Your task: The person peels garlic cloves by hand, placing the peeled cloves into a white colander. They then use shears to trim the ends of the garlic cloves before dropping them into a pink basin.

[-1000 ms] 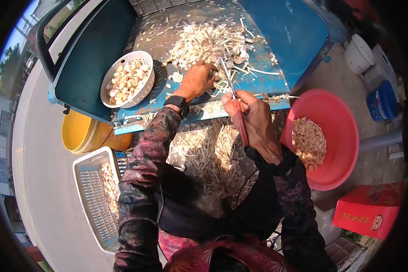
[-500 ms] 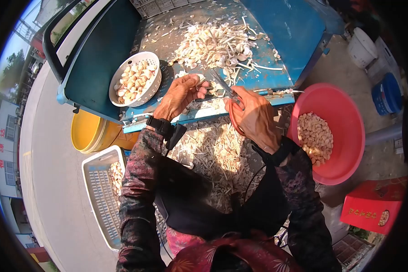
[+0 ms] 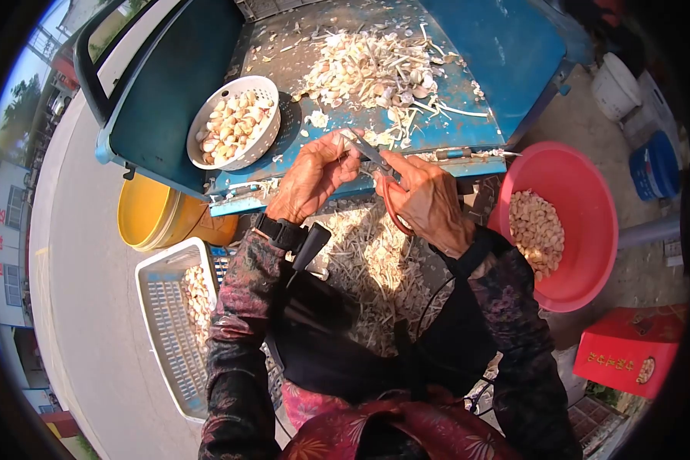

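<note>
My right hand [image 3: 431, 203] is closed around scissors [image 3: 371, 153] with red-orange handles, their blades pointing up and left. Pinched in the fingertips of my left hand [image 3: 313, 178] is a small pale piece of garlic [image 3: 349, 135], right at the scissor blades. Both hands are over the front edge of a blue metal cart bed [image 3: 284, 165]. Beyond them on the bed lies a heap of garlic with stalks and skins [image 3: 372, 73]. To the left of the heap, a white perforated colander [image 3: 262, 147] holds separated garlic cloves [image 3: 234, 126].
At the right stands a pink-red basin [image 3: 590, 238] with peeled cloves [image 3: 535, 230]. A yellow bucket [image 3: 142, 211] and a white basket [image 3: 152, 307] with cloves are at the left. Below lie stalk scraps [image 3: 383, 261]. A red box [image 3: 621, 356] and blue bucket [image 3: 653, 167] are farther right.
My left hand has moved right, bringing the garlic piece to the scissor blades. The blades, apart from it before, now meet it. The view has shifted slightly.
</note>
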`<state>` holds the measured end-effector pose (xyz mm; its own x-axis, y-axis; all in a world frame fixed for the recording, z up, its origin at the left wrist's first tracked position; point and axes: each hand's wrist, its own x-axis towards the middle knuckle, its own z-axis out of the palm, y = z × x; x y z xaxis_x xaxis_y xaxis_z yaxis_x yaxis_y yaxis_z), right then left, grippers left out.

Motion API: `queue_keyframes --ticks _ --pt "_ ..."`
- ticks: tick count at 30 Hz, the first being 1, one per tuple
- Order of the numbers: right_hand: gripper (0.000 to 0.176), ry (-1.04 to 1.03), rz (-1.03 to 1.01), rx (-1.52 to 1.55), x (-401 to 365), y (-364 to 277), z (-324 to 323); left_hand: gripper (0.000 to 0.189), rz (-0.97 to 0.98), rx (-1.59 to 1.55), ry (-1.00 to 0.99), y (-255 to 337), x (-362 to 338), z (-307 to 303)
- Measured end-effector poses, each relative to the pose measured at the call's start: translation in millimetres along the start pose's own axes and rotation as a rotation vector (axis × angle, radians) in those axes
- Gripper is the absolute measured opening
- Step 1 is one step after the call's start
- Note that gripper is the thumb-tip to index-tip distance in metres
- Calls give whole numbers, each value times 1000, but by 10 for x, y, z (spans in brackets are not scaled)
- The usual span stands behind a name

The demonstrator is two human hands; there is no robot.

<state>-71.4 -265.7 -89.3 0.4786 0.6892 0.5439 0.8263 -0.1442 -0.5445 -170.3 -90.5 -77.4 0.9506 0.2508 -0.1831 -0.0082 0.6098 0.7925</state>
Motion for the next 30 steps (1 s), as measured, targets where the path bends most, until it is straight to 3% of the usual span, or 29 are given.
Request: queue_keyframes --ticks 4,6,10,12,16,18,19,24,26,27,29,30 --pt "20 -15 -4 57 15 -32 -5 27 46 -21 -36 -29 -14 -21" --pt "15 -129 65 92 30 -79 -26 27 56 -31 -37 -26 -30 -33" --pt "18 -208 94 67 28 -98 -22 19 38 -21 -19 -44 -46 -65" --pt "22 -296 166 196 29 -81 2 17 34 -28 -5 -49 -54 -91" --pt "26 -284 205 376 51 -74 44 16 24 20 7 -49 -56 -114" --pt "25 -413 614 772 89 -154 -7 16 28 44 -29 -71 -51 -140" --pt "26 -469 710 899 141 -218 -108 17 16 31 -20 -81 -40 -138" --pt "36 -336 674 829 174 -113 -140 23 74 -18 42 49 -60 -107" --pt "37 -248 681 755 163 -131 -175 26 112 -47 193 237 -58 -181" --pt "38 -266 702 765 164 -123 -211 28 240 144 191 403 -78 -236" --pt "36 -229 695 764 159 -126 -220 34 451 640 464 769 -54 -344" --pt "35 -196 687 761 160 -136 -220 38 503 961 509 970 -71 -448"
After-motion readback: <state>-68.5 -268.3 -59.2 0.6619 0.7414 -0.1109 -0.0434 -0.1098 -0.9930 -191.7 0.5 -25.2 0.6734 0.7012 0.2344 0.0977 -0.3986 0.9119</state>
